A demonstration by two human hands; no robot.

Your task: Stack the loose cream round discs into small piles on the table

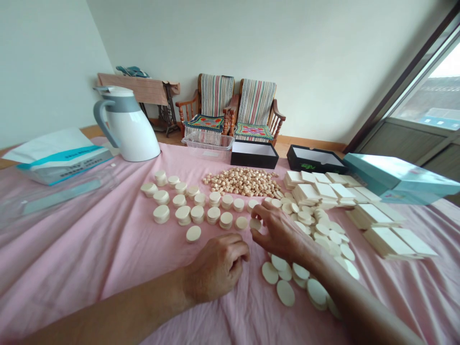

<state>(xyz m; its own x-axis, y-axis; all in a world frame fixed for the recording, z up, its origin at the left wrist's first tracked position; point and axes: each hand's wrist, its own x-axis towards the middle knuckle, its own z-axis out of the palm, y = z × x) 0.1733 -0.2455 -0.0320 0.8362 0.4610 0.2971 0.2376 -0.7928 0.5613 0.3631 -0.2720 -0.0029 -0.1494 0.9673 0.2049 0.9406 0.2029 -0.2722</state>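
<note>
My right hand (279, 231) reaches forward over the pink cloth (89, 254) and pinches a pale wooden disc (255, 223) between thumb and fingertips, at the right end of a row of small disc stacks (194, 206). My left hand (215, 268) rests on the cloth just behind it, fingers curled into a loose fist; I cannot see anything in it. Loose discs (287, 282) lie scattered under and right of my right wrist.
A heap of small wooden beads (244, 182) lies behind the stacks. Stacks of pale rectangular tiles (359, 206) are at right, beside a teal box (398, 179). Two black boxes (254, 154), a clear tub (207, 146), a white jug (125, 124) and papers (61, 155) line the far edge.
</note>
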